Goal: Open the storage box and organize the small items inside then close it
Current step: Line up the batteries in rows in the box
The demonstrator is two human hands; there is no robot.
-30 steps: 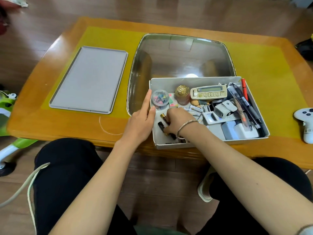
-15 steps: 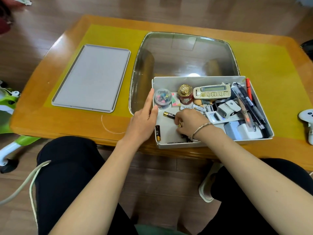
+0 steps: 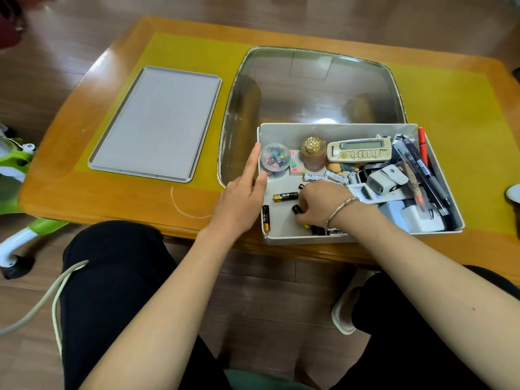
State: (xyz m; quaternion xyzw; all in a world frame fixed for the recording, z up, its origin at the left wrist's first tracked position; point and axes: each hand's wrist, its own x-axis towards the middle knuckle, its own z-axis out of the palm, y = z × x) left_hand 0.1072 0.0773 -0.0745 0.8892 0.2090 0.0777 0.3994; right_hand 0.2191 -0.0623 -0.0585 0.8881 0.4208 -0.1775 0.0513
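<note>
- fingers (image 3: pixel 302 211) of right hand (image 3: pixel 320 204) pinch a small black battery (image 3: pixel 297 209) inside the open storage box (image 3: pixel 337 130)
- left hand (image 3: pixel 242 201), fingers straight, presses the box's left wall
- lid (image 3: pixel 157 122) lies far left on the table (image 3: pixel 112 204)

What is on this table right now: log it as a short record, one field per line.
box: grey storage box open, at the near table edge
lid: grey lid flat on the table, to the left
left hand: fingers straight against the box's left wall
right hand: inside the box, pinching a black battery
loose batteries: two on the box floor
</note>
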